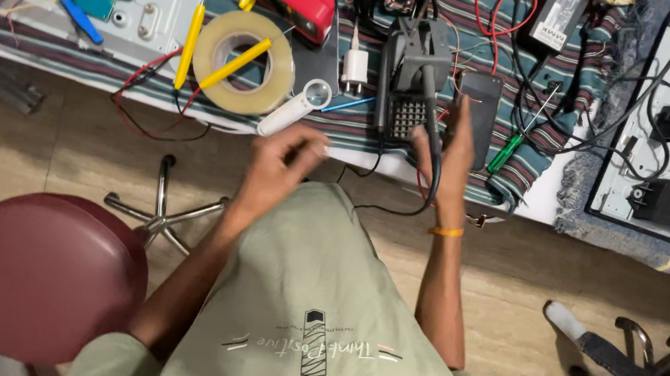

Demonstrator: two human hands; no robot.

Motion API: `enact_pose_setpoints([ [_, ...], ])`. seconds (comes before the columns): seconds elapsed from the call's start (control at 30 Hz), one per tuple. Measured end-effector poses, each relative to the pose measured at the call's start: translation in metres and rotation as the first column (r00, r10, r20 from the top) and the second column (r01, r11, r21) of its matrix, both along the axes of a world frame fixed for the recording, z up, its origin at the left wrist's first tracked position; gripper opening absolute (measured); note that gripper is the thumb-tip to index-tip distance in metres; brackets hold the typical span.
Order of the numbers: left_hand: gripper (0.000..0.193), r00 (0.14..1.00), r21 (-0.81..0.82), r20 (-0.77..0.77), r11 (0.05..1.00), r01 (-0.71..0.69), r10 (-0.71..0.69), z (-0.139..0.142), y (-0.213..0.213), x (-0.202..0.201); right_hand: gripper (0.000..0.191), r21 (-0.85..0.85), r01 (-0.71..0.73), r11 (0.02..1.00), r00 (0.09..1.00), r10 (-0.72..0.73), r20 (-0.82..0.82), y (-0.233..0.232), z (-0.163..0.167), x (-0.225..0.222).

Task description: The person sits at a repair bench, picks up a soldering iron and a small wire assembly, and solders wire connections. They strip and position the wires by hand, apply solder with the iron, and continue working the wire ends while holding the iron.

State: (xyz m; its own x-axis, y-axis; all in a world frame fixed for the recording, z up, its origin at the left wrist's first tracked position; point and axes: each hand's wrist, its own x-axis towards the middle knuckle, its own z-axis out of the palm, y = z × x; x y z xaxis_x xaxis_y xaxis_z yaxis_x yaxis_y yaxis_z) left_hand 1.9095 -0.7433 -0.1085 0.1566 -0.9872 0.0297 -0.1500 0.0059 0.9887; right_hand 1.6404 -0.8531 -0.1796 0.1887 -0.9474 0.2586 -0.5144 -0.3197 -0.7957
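At the bench edge, the left hand (278, 171) is blurred, fingers half curled; can't tell if it pinches anything. The right hand (449, 158) is raised w/ fingers straight, touching a black cable (434, 164) that runs up to a grey soldering stand (414, 78). Just beyond lie a dark phone (480, 103), a white magnifier (299, 106) and a tape roll (244, 62) w/ a yellow tool (235, 64) across it.

Even, soft indoor light, fairly sharp

My left hand (278, 171) smears with motion blur; the tape roll (244, 62) shows faint glare, shadows under the stool (44, 274) stay soft, and the edges bend slightly.
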Motion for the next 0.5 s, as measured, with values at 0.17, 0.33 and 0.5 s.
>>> enact_pose_setpoints([
  [0.17, 0.019, 0.684, -0.401, -0.220, 0.703, 0.587, -0.696, 0.093, 0.054, -0.034, 0.115, -0.108, 0.066, 0.992, 0.978, -0.085, -0.188, 0.010, -0.035, 0.036],
  [0.33, 0.049, 0.041, -0.675, -0.450, 0.370, 0.638, -0.892, 0.139, 0.090, -0.077, 0.104, -0.037, 0.167, 0.985, 0.941, -0.171, -0.292, -0.001, -0.037, 0.051],
  [0.5, 0.073, -0.259, -0.730, -0.663, 0.528, 0.434, -0.703, 0.148, 0.118, -0.128, 0.097, -0.150, 0.178, 0.972, 0.943, -0.212, -0.256, -0.012, -0.034, 0.044],
])
